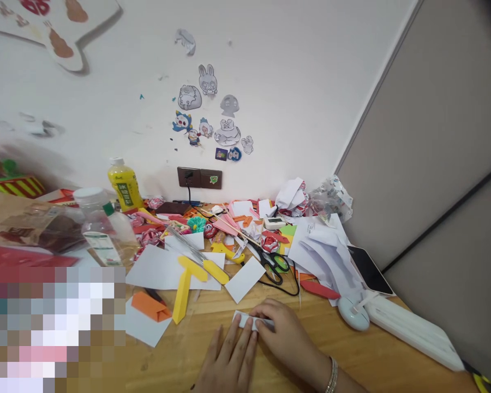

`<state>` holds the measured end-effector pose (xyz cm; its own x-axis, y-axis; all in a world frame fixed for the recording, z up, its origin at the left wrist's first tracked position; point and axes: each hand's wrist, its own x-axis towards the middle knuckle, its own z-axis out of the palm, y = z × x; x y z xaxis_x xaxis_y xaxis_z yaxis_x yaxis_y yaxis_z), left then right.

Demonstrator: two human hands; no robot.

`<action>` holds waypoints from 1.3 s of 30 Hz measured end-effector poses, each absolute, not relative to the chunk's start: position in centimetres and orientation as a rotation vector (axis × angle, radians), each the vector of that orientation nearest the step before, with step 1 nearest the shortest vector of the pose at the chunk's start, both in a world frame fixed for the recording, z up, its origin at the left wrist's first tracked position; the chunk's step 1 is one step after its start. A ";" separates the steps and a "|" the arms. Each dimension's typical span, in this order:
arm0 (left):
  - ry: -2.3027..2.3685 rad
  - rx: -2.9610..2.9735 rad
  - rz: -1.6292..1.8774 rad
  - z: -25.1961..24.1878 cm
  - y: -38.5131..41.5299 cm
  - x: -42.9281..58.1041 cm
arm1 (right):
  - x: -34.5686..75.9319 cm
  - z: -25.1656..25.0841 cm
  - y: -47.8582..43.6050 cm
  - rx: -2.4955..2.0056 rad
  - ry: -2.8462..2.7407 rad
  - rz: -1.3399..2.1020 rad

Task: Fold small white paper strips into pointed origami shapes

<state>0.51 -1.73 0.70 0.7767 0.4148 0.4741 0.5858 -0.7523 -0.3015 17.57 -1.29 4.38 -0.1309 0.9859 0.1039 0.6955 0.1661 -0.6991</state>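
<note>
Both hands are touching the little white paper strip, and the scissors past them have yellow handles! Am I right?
Not quite: the head view shows that the scissors have black handles, not yellow ones. The left hand and right hand are indeed both touching the little white paper strip.

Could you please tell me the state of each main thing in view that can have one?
Left hand: fingers extended
Right hand: fingers bent
White paper strip: under both hands' fingers
Yellow bottle: upright, capped
Black scissors: lying; whether open, unclear
Orange paper: folded
Yellow paper: folded
Device at right: screen dark
Wall socket: black plug inserted
</note>
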 end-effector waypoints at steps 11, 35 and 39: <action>-0.758 -2.638 -0.444 1.9 -1.7 0.4 | 17.4 4.5 -1.4 -1.645 -1.954 0.587; -0.910 -2.793 -0.206 1.4 -2.3 0.9 | 17.7 4.2 -1.0 -1.641 -1.911 0.676; -0.926 -2.813 -0.174 1.5 -2.2 0.9 | 17.7 4.2 -1.0 -1.630 -1.907 0.683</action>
<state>0.89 -2.19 1.50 0.7998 0.5771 0.1650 0.5976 -0.7914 -0.1289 17.71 -0.95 4.23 -0.1271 0.9892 0.0724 0.7183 0.1422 -0.6810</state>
